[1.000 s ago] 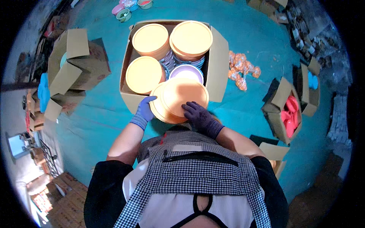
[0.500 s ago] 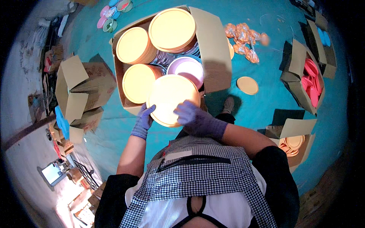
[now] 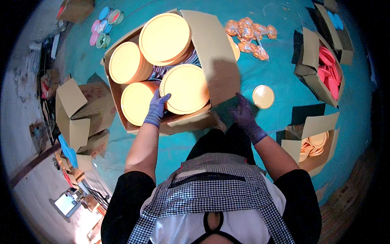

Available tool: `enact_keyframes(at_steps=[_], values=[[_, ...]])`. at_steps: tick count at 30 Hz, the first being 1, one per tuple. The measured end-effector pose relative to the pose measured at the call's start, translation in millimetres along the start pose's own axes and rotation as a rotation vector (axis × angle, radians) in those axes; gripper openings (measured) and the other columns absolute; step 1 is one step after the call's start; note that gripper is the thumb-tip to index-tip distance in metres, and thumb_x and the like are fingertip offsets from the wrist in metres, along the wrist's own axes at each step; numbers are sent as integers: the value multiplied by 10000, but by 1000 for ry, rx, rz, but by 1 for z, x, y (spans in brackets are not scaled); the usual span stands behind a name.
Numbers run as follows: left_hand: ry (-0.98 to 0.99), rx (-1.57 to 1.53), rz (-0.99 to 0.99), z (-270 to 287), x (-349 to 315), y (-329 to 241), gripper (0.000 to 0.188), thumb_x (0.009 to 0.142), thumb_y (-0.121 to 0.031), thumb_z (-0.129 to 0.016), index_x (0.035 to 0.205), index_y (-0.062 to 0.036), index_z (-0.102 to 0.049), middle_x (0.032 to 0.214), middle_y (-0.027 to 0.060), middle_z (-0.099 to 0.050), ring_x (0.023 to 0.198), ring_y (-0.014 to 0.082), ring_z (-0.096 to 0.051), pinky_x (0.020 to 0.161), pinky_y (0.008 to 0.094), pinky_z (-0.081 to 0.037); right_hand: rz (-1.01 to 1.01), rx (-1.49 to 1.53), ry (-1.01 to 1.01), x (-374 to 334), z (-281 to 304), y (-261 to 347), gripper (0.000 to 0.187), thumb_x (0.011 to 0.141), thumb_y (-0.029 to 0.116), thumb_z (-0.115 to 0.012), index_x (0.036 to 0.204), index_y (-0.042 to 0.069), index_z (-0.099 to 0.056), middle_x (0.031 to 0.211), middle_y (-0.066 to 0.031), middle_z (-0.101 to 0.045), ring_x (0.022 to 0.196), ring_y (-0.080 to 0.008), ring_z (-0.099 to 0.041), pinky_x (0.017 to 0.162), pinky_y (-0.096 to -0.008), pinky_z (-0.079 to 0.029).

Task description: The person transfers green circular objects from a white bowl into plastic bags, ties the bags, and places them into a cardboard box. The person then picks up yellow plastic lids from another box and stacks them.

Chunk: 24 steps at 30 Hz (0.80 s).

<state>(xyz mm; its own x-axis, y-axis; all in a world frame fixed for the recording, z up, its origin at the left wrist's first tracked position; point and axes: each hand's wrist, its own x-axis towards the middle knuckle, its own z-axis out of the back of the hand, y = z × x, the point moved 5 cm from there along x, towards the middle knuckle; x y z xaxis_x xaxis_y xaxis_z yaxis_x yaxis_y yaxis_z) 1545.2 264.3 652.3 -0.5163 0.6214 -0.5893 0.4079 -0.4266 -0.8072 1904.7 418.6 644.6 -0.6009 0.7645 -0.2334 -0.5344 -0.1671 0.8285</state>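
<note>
In the front right corner of a cardboard box (image 3: 221, 77) lies a round orange lid (image 3: 185, 88), flat face up. My gloved left hand (image 3: 156, 107) grips its left rim, the thumb lying along the edge. My right hand (image 3: 245, 117), also in a purple glove, hangs apart from it beside the box's right flap, holding nothing, fingers apart. Three more stacks of orange lids fill the box: a back left stack (image 3: 126, 63), a taller back right stack (image 3: 165, 39) and a front left stack (image 3: 139, 103). Purplish rims show between them.
One loose orange lid (image 3: 263, 96) lies on the green floor at the right. Bagged orange pieces (image 3: 248, 32) lie beyond it. Open cartons stand right, one with red pieces (image 3: 328, 73), another with orange lids (image 3: 317, 140). An open carton (image 3: 87, 107) stands left; small tubs (image 3: 102, 40) are behind.
The orange lid has moved from before me into the box's front right, covering the white-and-purple round tub seen there. My right hand has let go and moved right; my left still grips the lid.
</note>
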Motion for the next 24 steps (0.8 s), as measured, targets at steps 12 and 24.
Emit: enact_keyframes(at_steps=[12,24], values=[[-293,334,1,42,92,73,440,817,-208,-632,1187,23,-577,1071,185,-662,981,279,-624,856,359,-474,-225,133,232,51,-66,36,942,796,445,-711,1410,-109,-260,1418,-296,-354,1331,-348,-369,1091,-403,-317],[-402,1294,-490,-73,24,-5,935,723,-549,-693,1457,-113,-311,1484,259,-255,1328,514,-240,1048,666,-192,-239,169,306,71,-58,40,863,812,463,-686,1351,-120,-348,1344,-319,-433,1271,-391,-433,1063,-412,-352]])
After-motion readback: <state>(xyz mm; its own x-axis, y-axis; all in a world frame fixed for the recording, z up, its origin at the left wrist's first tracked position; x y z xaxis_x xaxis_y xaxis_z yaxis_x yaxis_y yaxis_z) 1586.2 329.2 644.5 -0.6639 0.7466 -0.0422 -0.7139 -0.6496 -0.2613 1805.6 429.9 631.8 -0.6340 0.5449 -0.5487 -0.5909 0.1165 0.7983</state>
